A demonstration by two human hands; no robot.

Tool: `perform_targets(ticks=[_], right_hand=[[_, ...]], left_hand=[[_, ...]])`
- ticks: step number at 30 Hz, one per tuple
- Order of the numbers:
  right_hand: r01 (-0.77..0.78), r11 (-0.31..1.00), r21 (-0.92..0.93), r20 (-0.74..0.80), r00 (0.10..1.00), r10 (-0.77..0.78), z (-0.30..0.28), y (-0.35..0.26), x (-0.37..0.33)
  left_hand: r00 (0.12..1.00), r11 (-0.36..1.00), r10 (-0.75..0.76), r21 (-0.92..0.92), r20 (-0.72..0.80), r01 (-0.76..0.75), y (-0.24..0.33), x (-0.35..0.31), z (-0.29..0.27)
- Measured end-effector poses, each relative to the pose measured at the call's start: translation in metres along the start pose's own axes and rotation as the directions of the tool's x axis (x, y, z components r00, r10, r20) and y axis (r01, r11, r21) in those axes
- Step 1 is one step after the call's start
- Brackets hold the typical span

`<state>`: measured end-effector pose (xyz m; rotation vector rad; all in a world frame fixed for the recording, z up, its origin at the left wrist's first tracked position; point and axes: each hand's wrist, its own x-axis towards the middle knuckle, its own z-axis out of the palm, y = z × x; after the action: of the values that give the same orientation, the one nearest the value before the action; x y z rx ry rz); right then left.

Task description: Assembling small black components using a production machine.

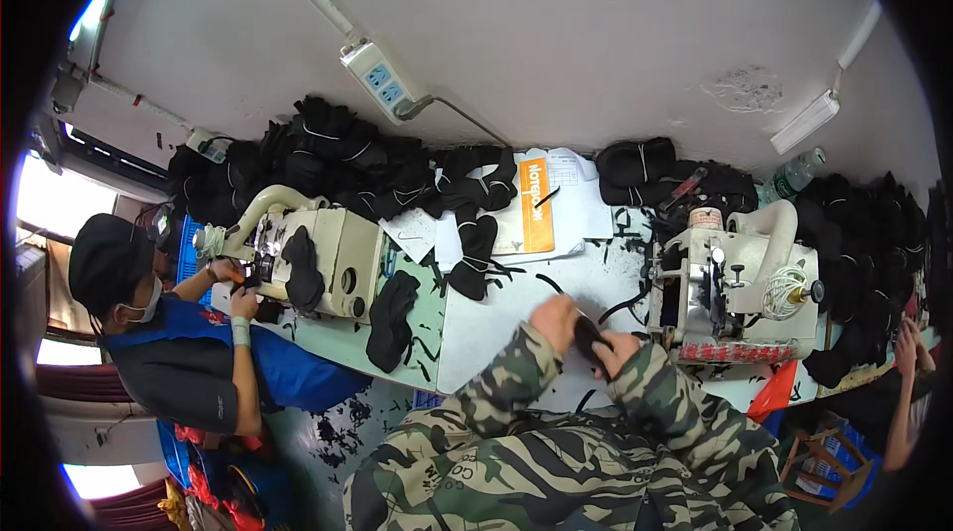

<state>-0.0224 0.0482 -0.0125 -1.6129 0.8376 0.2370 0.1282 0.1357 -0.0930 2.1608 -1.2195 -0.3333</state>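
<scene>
Cloth (589,334), black and narrow, is held above the near part of a white table (486,332), between the two hands. Its long axis is slanted: one end is pointed away and leftward, the other back toward the body and rightward. Its near part is clamped between the thumb and fingers of the right hand (621,350). The fingers of the left hand (554,321) are curled beside the far end; whether the cloth is pinched by them cannot be told. Both wrists are covered by camouflage sleeves (506,372).

The tabletop is littered with black strips (548,283). At the right a sewing machine (745,303) is set; at the left a second sewing machine (333,258) is attended by a co-worker (179,362) in dark clothes. Farther back, an orange notepad (537,228) is laid on papers (588,218), and tied black bundles (635,164) are heaped along a pale wall (596,35), to which a socket box (380,79) is fixed.
</scene>
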Motion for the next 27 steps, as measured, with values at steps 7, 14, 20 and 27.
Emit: perform_targets(ticks=[7, 14, 20, 27], right_hand=[[0.047, 0.986, -0.160, -0.318, 0.943, -0.097, 0.017, 0.045, -0.005], [0.341, 0.906, -0.252, -0.442, 0.792, -0.421, 0.028, 0.048, -0.018], [0.332, 0.902, 0.276, -0.237, 0.933, -0.271, 0.017, 0.029, -0.040], [0.322, 0.882, 0.345, -0.321, 0.923, -0.212, 0.014, 0.051, -0.040]], left_hand=[[0.991, 0.985, -0.097, -0.151, -0.095, 0.082, -0.015, 0.016, -0.025], [0.888, 0.607, -0.132, -0.672, 0.441, 0.424, 0.061, -0.020, -0.008], [0.817, 0.358, -0.094, -0.746, 0.569, 0.561, 0.040, -0.024, -0.008], [0.815, 0.247, -0.090, -0.780, 0.572, 0.575, 0.049, -0.028, -0.006]])
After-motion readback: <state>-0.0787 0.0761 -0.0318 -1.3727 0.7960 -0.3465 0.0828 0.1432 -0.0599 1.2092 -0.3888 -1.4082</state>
